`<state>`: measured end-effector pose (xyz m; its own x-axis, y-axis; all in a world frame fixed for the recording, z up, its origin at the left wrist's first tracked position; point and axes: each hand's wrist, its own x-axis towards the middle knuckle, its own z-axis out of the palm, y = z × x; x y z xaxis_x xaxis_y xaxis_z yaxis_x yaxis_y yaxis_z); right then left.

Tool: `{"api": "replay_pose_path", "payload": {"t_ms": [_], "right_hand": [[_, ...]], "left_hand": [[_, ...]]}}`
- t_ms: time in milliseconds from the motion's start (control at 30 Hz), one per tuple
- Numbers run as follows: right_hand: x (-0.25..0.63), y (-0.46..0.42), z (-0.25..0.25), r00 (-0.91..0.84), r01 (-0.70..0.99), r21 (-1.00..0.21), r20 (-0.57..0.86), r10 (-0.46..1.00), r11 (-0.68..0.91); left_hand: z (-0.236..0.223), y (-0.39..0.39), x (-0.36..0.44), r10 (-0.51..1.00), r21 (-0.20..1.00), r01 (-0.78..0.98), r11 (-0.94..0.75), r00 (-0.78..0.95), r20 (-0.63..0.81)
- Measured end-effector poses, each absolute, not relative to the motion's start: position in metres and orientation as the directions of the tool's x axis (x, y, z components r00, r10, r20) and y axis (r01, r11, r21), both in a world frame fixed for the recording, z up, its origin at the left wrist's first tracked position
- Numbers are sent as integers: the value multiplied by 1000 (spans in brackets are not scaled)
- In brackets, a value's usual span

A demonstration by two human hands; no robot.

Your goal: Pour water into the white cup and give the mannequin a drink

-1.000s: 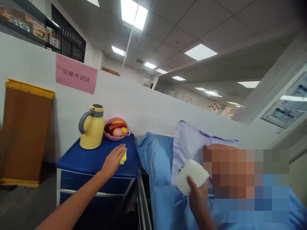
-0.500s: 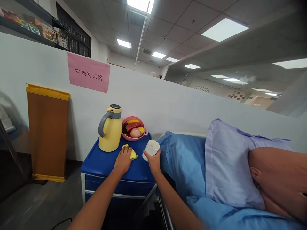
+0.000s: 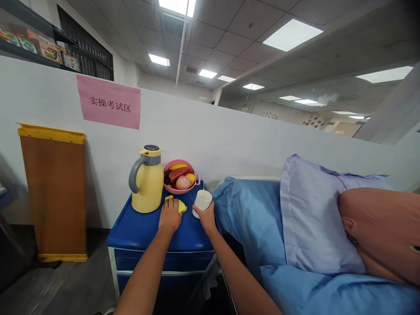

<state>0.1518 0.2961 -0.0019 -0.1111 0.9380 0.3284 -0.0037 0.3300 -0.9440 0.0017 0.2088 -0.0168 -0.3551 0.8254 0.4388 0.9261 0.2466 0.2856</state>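
Observation:
My left hand (image 3: 170, 215) presses a yellow cloth (image 3: 182, 207) onto the blue top of a bedside cabinet (image 3: 147, 232), its fingers curled over the cloth. A white cup (image 3: 202, 201) is gripped from the near right side by my right hand (image 3: 207, 216). The cup's mouth faces up, and its base is at or just above the cabinet top; I cannot tell which. Left of the cloth, a yellow thermos jug (image 3: 149, 186) with a grey handle stands upright. Behind the cloth sits a pink basket (image 3: 198, 179) with several fruits in it.
To the right is a bed with a blue pillow or bedding (image 3: 249, 210), a lilac pillow (image 3: 305, 223) and a manikin head (image 3: 377, 227). A white partition (image 3: 229, 144) stands behind the cabinet. A brown board (image 3: 54, 192) with yellow ends leans there.
The view has shifted a little, moving most of the scene left. The cup in my right hand looks slightly more upright. My left hand stays on the cloth.

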Motion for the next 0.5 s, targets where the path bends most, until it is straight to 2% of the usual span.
{"api": "replay_pose_path", "payload": {"t_ms": [333,500], "right_hand": [[163,297,-3,-192,-13,-953,301,934,304],[193,250,-5,-101,-66,-940,339,935,334]], "left_hand": [[-19,205,3,810,267,921,285,-380,446],[-11,193,9,791,259,918,299,-391,471]]}}
